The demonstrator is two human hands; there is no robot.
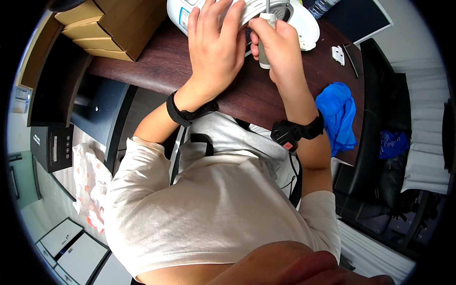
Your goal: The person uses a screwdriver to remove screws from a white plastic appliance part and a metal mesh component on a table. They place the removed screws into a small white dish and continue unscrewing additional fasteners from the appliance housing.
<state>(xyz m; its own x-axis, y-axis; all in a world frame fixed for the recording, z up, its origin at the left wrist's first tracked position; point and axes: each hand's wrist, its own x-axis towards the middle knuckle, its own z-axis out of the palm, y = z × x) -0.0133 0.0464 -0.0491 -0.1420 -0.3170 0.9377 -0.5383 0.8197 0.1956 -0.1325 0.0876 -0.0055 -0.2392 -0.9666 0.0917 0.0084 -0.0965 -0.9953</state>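
At the top of the view a white plastic appliance (177,15) with a blue-edged label lies on the dark wood table, cut off by the frame's edge. My left hand (216,52) rests on it, fingers stretched out along its casing. In my right hand (281,52) is a screwdriver (264,58), its grey handle wrapped by the fingers and its metal shaft pointing up beside a round vented part of the appliance. Its tip is out of view. Just right of that hand lies a white round cover (306,29).
Brown cardboard boxes (111,28) are stacked at the table's left. To the right lie a blue cloth (337,114), a small white plastic piece (338,55) and a thin dark rod (351,61). A clear bottle (322,7) stands at the back. A black sofa (387,104) is beyond.
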